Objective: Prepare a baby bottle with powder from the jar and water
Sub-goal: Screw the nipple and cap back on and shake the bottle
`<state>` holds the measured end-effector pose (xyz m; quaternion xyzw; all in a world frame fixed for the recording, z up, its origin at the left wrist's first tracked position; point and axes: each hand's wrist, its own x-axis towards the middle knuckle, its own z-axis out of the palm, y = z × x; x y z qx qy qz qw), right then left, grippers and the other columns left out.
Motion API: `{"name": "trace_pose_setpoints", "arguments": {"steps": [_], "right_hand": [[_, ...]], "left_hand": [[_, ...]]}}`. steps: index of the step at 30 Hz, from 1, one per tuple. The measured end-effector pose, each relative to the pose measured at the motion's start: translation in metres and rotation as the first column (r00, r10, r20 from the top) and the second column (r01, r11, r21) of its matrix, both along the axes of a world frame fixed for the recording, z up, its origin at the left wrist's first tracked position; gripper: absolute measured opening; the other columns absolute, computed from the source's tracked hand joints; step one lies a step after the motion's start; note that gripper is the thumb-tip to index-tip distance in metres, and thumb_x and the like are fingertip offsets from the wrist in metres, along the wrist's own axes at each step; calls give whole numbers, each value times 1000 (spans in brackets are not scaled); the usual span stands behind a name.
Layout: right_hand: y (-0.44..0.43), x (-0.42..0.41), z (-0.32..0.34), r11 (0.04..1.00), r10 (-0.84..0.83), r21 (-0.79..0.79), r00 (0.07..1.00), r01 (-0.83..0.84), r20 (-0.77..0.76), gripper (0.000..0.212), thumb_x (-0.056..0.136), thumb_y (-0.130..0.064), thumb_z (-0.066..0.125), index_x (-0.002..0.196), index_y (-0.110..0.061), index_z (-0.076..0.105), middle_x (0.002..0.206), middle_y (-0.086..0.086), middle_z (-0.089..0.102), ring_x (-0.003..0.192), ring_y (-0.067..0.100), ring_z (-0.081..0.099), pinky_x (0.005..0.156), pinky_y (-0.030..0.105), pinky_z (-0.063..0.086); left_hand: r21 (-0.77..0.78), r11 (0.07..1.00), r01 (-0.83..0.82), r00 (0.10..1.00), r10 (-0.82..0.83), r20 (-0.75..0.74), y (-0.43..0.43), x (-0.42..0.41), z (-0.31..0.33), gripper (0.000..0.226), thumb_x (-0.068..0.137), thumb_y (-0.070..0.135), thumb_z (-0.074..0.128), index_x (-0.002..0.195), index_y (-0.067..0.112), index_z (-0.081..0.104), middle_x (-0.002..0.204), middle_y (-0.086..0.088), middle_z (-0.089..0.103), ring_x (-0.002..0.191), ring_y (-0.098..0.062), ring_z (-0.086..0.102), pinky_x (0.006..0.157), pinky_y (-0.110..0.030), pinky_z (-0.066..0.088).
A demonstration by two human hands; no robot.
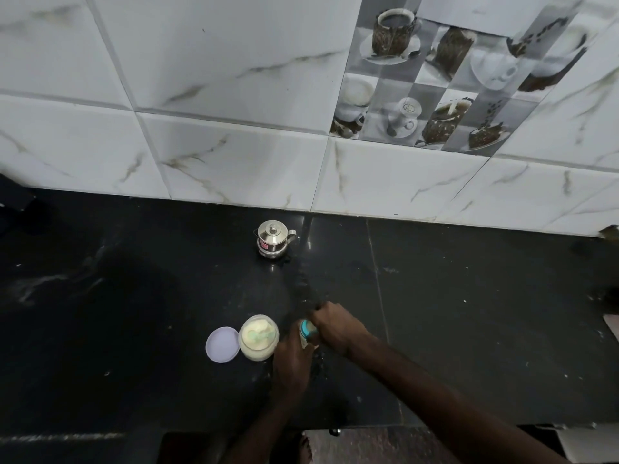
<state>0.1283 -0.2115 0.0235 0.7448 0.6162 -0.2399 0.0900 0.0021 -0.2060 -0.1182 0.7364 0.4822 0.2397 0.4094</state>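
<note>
I have the baby bottle (307, 333) standing on the black counter (469, 313) close to my edge, and both hands are on it. My left hand (292, 361) wraps the body from the 7 o'clock side to keep it upright and stop it turning; my right hand (336, 324) closes over the top from 2 o'clock, beside the teal collar. Whether I am tightening or loosening that collar I cannot tell from here, and the bottle's contents are hidden by my fingers

The jar (258, 337) sits just beside the bottle at its 9 o'clock, nearly touching my left hand, so a scoop has almost no way to travel and little powder can fall on the stone. It is open, pale powder up near the rim, with what looks like a green scoop lying in it. Its lid (222, 344) lies flat against the jar's 9 o'clock side, out of my reach path

The small steel pot (273, 239), lid on, waits well apart at 12 o'clock near the tiled wall (234, 155); I judge it holds the water, kept back so my elbows cannot knock it
</note>
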Motion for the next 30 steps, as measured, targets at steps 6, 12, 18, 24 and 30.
{"name": "trace_pose_setpoints", "arguments": {"steps": [6, 12, 18, 24, 30], "right_hand": [[-2, -19, -7, 978, -206, 13, 978, 206, 32, 22, 89, -14, 69, 106, -2, 72, 110, 20, 71, 101, 38, 71, 81, 39, 54], [-6, -34, -8, 928, -369, 70, 929, 366, 28, 26, 99, -20, 62, 118, -3, 68, 118, 15, 71, 110, 31, 68, 86, 35, 50], [-25, -20, -10, 979, -189, 85, 982, 187, 12, 48, 96, -28, 64, 140, -19, 48, 123, 16, 58, 104, 41, 68, 82, 46, 56], [-16, 0, -9, 995, -62, 76, 998, 64, -32, 41, 92, -26, 69, 129, -15, 55, 117, 16, 61, 100, 40, 67, 81, 44, 55], [-8, -5, -8, 967, -222, 111, 972, 229, -75, 36, 85, -21, 74, 113, -5, 58, 111, 21, 68, 101, 44, 67, 77, 42, 51]], "left_hand": [[13, 1000, 8, 999, -8, 44, -1, -2, 3, 38, 93, 25, 73, 129, 19, 63, 111, -2, 75, 99, -24, 72, 82, -38, 57], [2, 1000, 18, 998, -18, 64, -1, -4, 2, 45, 90, 44, 59, 128, 20, 62, 112, 2, 74, 101, -19, 70, 84, -30, 52], [-3, 1000, 14, 996, -13, 88, -2, 0, 4, 36, 90, 29, 63, 124, 17, 65, 110, -2, 75, 101, -24, 73, 85, -42, 59], [25, 999, 26, 999, -25, -24, -3, -1, -3, 44, 95, 34, 67, 135, 18, 61, 118, -4, 74, 105, -23, 71, 88, -39, 58], [68, 998, -1, 998, 5, -64, -3, 3, -7, 56, 91, 53, 49, 130, 16, 65, 109, -7, 76, 95, -28, 74, 78, -42, 60]]}}
